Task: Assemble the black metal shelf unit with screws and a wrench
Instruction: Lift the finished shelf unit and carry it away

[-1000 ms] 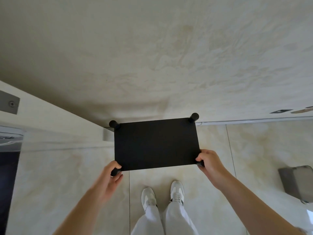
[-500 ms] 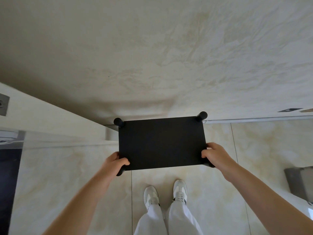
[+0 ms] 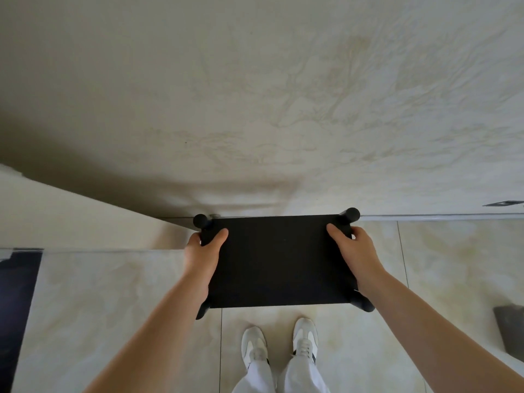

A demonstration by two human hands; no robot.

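The black metal shelf unit (image 3: 279, 259) is seen from straight above: a flat black rectangular top with round post ends at its corners. It stands close to the wall, above a tiled floor. My left hand (image 3: 204, 252) grips its left edge near the far corner, thumb lying on the top. My right hand (image 3: 354, 252) grips the right edge near the far right corner, thumb on top as well. No screws or wrench are in view.
A marbled beige wall (image 3: 283, 109) fills the upper view, with a baseboard rail (image 3: 442, 217) along the floor. My white shoes (image 3: 279, 343) stand just behind the shelf. A grey object (image 3: 510, 327) sits at the right edge, a dark panel (image 3: 14, 307) at the left.
Both hands slid from the near corners of the shelf top forward to its side edges near the far corners. The shelf sits nearer the wall, and the camera has tilted slightly.
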